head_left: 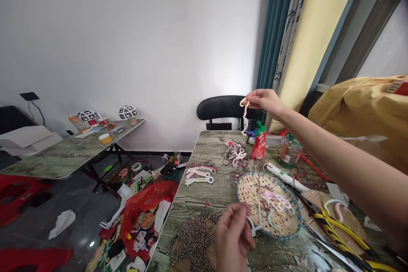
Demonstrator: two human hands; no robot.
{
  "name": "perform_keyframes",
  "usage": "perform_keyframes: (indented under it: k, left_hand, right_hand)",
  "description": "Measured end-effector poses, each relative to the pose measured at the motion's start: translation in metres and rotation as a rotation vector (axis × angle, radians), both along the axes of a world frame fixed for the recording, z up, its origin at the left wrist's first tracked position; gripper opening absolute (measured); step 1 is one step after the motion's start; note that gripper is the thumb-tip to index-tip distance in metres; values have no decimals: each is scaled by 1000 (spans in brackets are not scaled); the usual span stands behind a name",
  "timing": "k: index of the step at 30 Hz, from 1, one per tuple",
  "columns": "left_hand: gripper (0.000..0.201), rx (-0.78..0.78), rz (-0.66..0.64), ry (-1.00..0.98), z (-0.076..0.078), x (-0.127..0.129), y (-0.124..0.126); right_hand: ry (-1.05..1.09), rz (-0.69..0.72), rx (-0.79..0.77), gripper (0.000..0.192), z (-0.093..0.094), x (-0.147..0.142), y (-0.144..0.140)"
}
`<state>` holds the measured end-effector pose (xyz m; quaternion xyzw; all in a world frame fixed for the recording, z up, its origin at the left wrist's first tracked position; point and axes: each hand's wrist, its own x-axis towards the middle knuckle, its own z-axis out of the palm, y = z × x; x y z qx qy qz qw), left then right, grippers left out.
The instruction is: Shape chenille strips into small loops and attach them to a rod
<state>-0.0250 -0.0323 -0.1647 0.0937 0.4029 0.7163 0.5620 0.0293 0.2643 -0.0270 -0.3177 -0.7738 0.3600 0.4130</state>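
My right hand (263,100) is raised over the far end of the table, thumb and fingers pinched on a wavy yellow-and-pink cord (245,114) that dangles downward. Low at the front, my left hand (234,233) is curled shut beside the basket. A pastel cord loop (259,210) runs to its fingers and appears gripped, though the fingers partly hide the hold. The round woven basket (298,221), edged in blue, holds more pastel cords (277,201). Several similar ringed cords (199,176) lie in a row at the table's left edge.
Brown braided cord (194,242) lies wound at the front. Yellow-handled pliers (341,233) rest right of the basket. Behind stand a red pouch (259,143) and a glass jar (290,153). Tangled cords (234,153) lie mid-table. A red bag (130,216) sits among floor clutter.
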Motion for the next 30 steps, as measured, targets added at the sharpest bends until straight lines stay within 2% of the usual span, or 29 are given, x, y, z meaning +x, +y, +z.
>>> perform_keyframes:
  k: [3, 7, 11, 15, 18, 22, 24, 26, 28, 30]
  left_hand:
    - [21, 136, 166, 113, 36, -26, 22]
    - [11, 329, 160, 244, 76, -52, 56]
    - [8, 445, -49, 337, 102, -55, 81]
    - [9, 478, -377, 387, 114, -36, 89]
    - [12, 494, -454, 301, 107, -14, 81]
    - [14, 444, -509, 123, 81, 16, 59]
    - [15, 363, -545, 53, 64, 29, 47]
    - [20, 278, -519, -31, 45, 43, 37]
    - [26, 217, -498, -64, 22, 58, 29]
    - [36, 136, -516, -55, -6, 72, 21]
  right_hand:
    - [80, 65, -59, 12, 11, 3, -15]
    - [116, 173, -133, 7, 23, 10, -42]
    - [103, 259, -181, 7, 33, 20, -77]
    - [123, 297, -242, 9, 34, 37, -114]
    - [237, 233, -321, 8, 26, 60, -130]
    - [424, 72, -377, 6, 7, 101, -129]
    - [469, -4, -374, 6, -3, 120, -123]
    - [475, -72, -356, 4, -12, 136, -114]
    - [458, -142, -313, 3, -17, 151, -104]
    - [439, -232, -225, 12, -19, 166, -93]
